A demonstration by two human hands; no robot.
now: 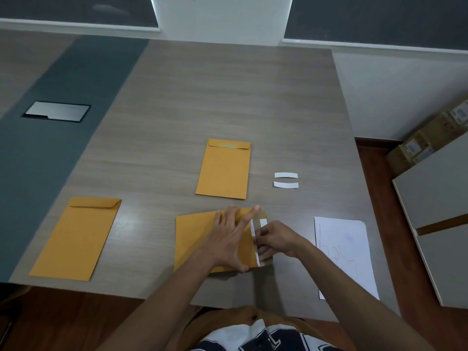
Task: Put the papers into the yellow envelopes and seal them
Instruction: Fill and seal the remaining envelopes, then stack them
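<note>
Your right hand [274, 240] grip pinches the white peel strip [256, 245] at the open flap [263, 234] of the near envelope [202, 241], which lies sideways on the tabletop [228, 97], mouth to the right. Your left hand [229, 236] lies flat, fingers spread, pressing the envelope body down. Looks like you're mid-seal on this one, strip partly lifted off the adhesive.

Progress, approx: two peeled strips [286, 180] lie right of the far envelope [224, 169], so prob. two envs already sealed, that one and the left envelope [78, 236], both w/ flaps down. Loose papers [344, 252] remain on the right, so more stuffing is left.

Writing: faint red scribble on the top sheet, not legible. No brands readable.
</note>
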